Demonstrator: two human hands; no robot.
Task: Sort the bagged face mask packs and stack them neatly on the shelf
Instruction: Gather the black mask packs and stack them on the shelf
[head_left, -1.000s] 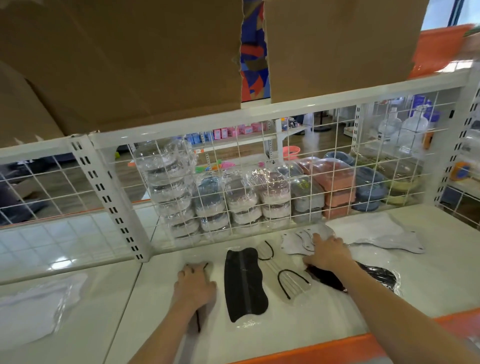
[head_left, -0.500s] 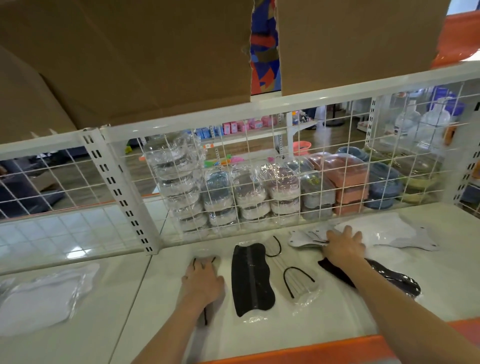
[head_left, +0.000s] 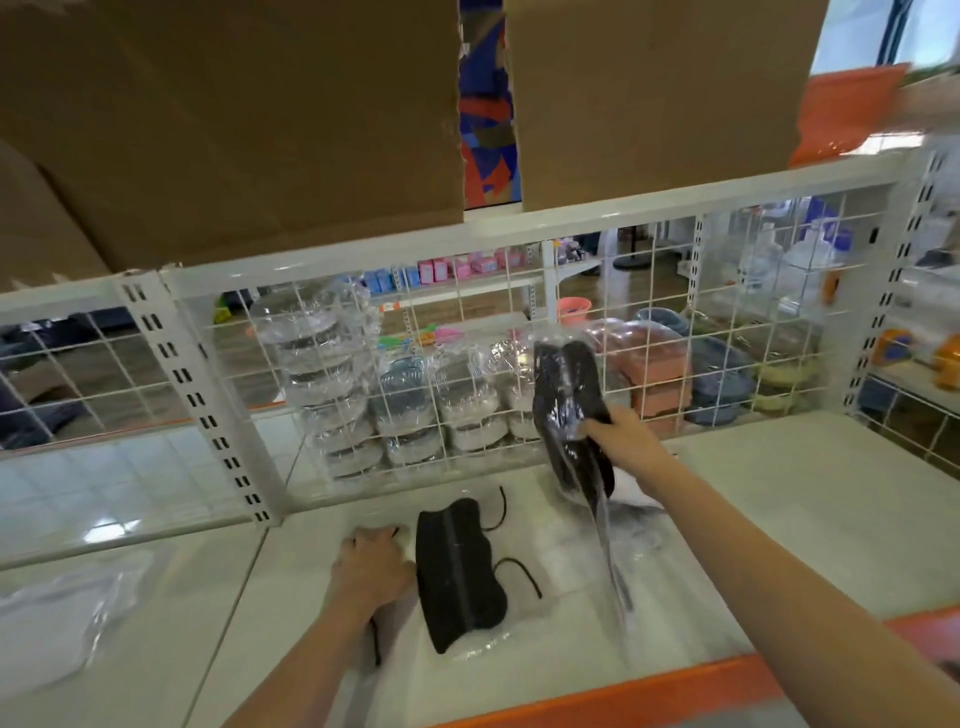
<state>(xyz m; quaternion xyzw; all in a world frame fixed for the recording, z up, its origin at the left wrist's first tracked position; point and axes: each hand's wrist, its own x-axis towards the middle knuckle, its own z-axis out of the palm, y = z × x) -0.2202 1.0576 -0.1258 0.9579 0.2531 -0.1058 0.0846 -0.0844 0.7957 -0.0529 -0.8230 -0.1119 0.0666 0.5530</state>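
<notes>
Holding one black mask pack (head_left: 569, 410), right hand (head_left: 626, 441) raised.

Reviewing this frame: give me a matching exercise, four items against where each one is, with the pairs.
Items:
1. right hand
2. left hand
3. black mask pack
4. white mask pack

Places or states:
A. lying flat on the shelf between the two hands
B. holding a bagged black mask pack up in front of the wire grid
C. lying on the far left shelf panel
D. resting palm down on a pack on the shelf

Pairs: 1-B, 2-D, 3-A, 4-C
</notes>
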